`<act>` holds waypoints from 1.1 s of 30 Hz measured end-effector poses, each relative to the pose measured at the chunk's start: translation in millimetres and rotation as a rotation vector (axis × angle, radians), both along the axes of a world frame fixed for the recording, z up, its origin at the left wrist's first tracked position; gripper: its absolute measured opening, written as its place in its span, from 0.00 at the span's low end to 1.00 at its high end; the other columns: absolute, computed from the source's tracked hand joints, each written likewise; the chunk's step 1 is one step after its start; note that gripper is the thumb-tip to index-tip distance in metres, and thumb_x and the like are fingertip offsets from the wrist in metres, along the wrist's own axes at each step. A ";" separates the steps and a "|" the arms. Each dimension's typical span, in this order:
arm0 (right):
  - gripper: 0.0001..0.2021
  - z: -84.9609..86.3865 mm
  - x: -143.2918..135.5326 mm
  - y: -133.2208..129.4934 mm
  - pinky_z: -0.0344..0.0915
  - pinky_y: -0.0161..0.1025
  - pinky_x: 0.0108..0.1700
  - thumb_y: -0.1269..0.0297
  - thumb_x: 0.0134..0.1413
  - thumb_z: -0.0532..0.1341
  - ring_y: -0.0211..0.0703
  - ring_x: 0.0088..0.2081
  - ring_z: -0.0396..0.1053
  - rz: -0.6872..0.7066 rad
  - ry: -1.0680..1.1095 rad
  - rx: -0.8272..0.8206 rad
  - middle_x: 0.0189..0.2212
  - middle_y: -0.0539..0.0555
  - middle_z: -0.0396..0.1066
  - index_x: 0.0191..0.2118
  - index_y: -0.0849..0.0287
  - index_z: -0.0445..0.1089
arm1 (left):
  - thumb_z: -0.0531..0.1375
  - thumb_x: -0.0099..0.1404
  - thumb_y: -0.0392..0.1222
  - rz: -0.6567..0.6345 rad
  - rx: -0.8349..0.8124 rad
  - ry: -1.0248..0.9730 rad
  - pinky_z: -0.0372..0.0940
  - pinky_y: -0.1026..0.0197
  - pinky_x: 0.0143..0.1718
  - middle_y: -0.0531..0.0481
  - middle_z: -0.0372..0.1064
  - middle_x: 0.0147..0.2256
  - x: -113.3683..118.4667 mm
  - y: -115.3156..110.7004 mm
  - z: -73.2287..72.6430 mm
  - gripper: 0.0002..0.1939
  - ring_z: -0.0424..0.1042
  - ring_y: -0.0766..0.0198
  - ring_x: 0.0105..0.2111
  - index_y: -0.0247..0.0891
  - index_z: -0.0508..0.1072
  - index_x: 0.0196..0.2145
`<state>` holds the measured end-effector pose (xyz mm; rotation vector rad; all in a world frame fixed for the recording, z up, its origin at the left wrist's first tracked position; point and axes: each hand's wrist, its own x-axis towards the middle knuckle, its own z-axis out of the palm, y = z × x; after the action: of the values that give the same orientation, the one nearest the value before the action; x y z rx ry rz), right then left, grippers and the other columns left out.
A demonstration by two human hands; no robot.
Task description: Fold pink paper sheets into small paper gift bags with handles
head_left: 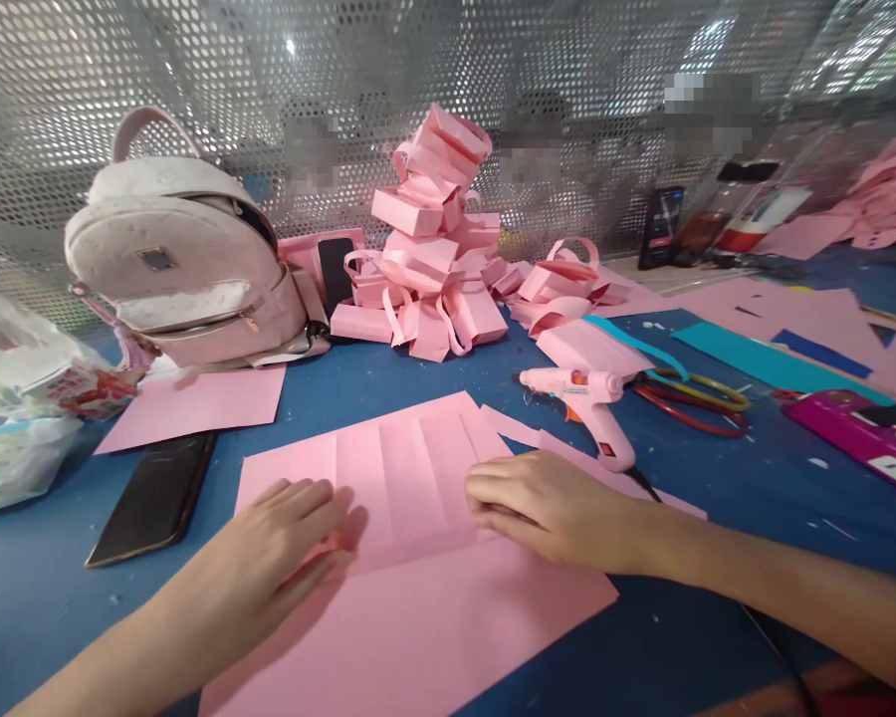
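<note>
A creased sheet of pink paper [395,463] lies before me, with several parallel fold lines running away from me. Another flat pink sheet [418,637] extends towards me at its near side. My left hand [291,543] pinches the near left part of the creased sheet, fingers above and thumb nearer me. My right hand [542,503] is closed at the near right part of that sheet, its fingertips bent under and partly hidden. Beyond my right hand, a pink glue gun [586,398] rests on its side on the table.
Behind the sheets stands a pile of small pink paper baskets [433,249]. A pale backpack [186,259], a dark phone [153,498] and plastic bags [22,398] occupy the left. To the right are coloured rings [694,398], a magenta power strip [858,428] and pink offcuts [806,309].
</note>
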<state>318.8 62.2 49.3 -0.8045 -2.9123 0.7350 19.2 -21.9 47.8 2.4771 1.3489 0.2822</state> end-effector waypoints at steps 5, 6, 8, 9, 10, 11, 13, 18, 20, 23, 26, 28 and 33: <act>0.10 -3.8 2.1 -0.9 0.56 0.36 0.34 0.69 0.67 0.54 0.38 0.32 0.64 0.019 0.015 0.031 0.30 0.48 0.67 0.32 0.59 0.65 | 0.54 0.73 0.37 -0.057 -0.076 -0.082 0.61 0.60 0.35 0.52 0.69 0.33 62.4 20.7 -0.5 0.06 0.69 0.62 0.32 0.39 0.69 0.37; 0.10 -4.5 2.8 -1.1 0.56 0.36 0.34 0.69 0.67 0.53 0.38 0.32 0.65 0.022 0.021 0.034 0.30 0.48 0.67 0.32 0.59 0.66 | 0.53 0.72 0.36 -0.071 -0.061 -0.088 0.61 0.60 0.34 0.53 0.69 0.32 69.9 24.7 -3.9 0.06 0.68 0.62 0.31 0.39 0.68 0.36; 0.10 -6.2 3.7 -1.5 0.56 0.36 0.35 0.68 0.68 0.53 0.38 0.33 0.65 0.018 0.032 0.041 0.31 0.49 0.68 0.33 0.59 0.67 | 0.51 0.72 0.33 -0.105 -0.027 -0.092 0.60 0.60 0.33 0.53 0.67 0.30 78.4 30.7 -11.6 0.10 0.67 0.63 0.30 0.39 0.69 0.34; 0.10 -7.2 4.0 -1.7 0.56 0.36 0.35 0.68 0.68 0.53 0.38 0.33 0.65 0.013 0.037 0.049 0.30 0.49 0.68 0.33 0.59 0.67 | 0.50 0.72 0.32 -0.118 -0.013 -0.091 0.60 0.60 0.33 0.53 0.67 0.30 80.0 32.7 -15.0 0.11 0.67 0.63 0.30 0.39 0.69 0.33; 0.10 -8.3 4.2 -1.7 0.56 0.36 0.34 0.68 0.67 0.54 0.38 0.33 0.65 0.010 0.040 0.057 0.30 0.49 0.67 0.33 0.59 0.68 | 0.49 0.72 0.32 -0.122 0.000 -0.089 0.59 0.60 0.33 0.53 0.66 0.30 80.4 34.0 -17.9 0.12 0.67 0.63 0.30 0.39 0.69 0.33; 0.10 -9.6 4.3 -1.6 0.56 0.36 0.34 0.68 0.67 0.54 0.38 0.33 0.65 0.009 0.042 0.064 0.30 0.49 0.67 0.33 0.59 0.68 | 0.49 0.72 0.32 -0.121 0.010 -0.086 0.58 0.59 0.32 0.53 0.66 0.30 80.2 34.8 -20.1 0.12 0.66 0.63 0.29 0.39 0.69 0.33; 0.11 -12.3 4.8 -1.3 0.55 0.35 0.33 0.69 0.67 0.54 0.39 0.32 0.64 0.017 0.045 0.082 0.29 0.49 0.67 0.33 0.59 0.68 | 0.49 0.72 0.32 -0.117 0.014 -0.081 0.57 0.59 0.32 0.53 0.66 0.30 79.3 35.3 -22.5 0.12 0.66 0.63 0.29 0.39 0.69 0.33; 0.11 -18.5 6.8 -1.4 0.54 0.36 0.33 0.69 0.68 0.53 0.39 0.32 0.62 0.047 0.054 0.169 0.29 0.50 0.66 0.33 0.60 0.68 | 0.49 0.71 0.32 -0.132 0.000 -0.069 0.58 0.58 0.32 0.52 0.67 0.32 80.2 35.6 -22.7 0.11 0.66 0.62 0.30 0.39 0.68 0.34; 0.11 -20.4 7.3 -2.0 0.54 0.37 0.33 0.68 0.68 0.53 0.40 0.31 0.62 0.062 0.061 0.222 0.29 0.50 0.66 0.33 0.60 0.68 | 0.49 0.71 0.32 -0.143 0.020 -0.046 0.58 0.57 0.31 0.51 0.67 0.32 81.5 36.0 -22.4 0.11 0.66 0.61 0.30 0.39 0.68 0.34; 0.12 -22.3 7.4 -2.9 0.52 0.39 0.32 0.67 0.69 0.53 0.41 0.31 0.61 0.087 0.051 0.301 0.29 0.49 0.65 0.32 0.59 0.67 | 0.48 0.71 0.32 -0.160 0.052 -0.010 0.59 0.57 0.31 0.50 0.68 0.32 83.0 36.3 -22.4 0.11 0.67 0.60 0.29 0.39 0.69 0.35; 0.11 -23.0 7.3 -3.7 0.50 0.40 0.30 0.67 0.68 0.53 0.41 0.30 0.59 0.111 0.024 0.358 0.28 0.49 0.65 0.33 0.58 0.68 | 0.49 0.71 0.31 -0.181 0.076 0.010 0.61 0.57 0.30 0.50 0.68 0.32 83.2 36.0 -23.6 0.11 0.68 0.59 0.30 0.38 0.69 0.35; 0.11 -22.6 7.1 -4.7 0.48 0.40 0.29 0.68 0.68 0.53 0.41 0.29 0.59 0.123 0.013 0.392 0.28 0.49 0.64 0.33 0.58 0.68 | 0.49 0.71 0.31 -0.194 0.105 0.041 0.62 0.56 0.29 0.49 0.69 0.32 82.9 35.3 -25.0 0.11 0.69 0.58 0.30 0.39 0.69 0.35; 0.09 -20.9 7.1 -8.3 0.48 0.41 0.29 0.73 0.65 0.53 0.42 0.28 0.58 0.129 -0.013 0.456 0.28 0.50 0.64 0.34 0.58 0.67 | 0.51 0.71 0.32 -0.207 0.242 0.149 0.62 0.55 0.27 0.49 0.69 0.32 83.8 31.9 -27.9 0.09 0.69 0.56 0.29 0.39 0.68 0.34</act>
<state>325.9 53.9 28.4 -0.5760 -2.9804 0.0528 103.0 10.0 19.9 2.8647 1.1580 0.2286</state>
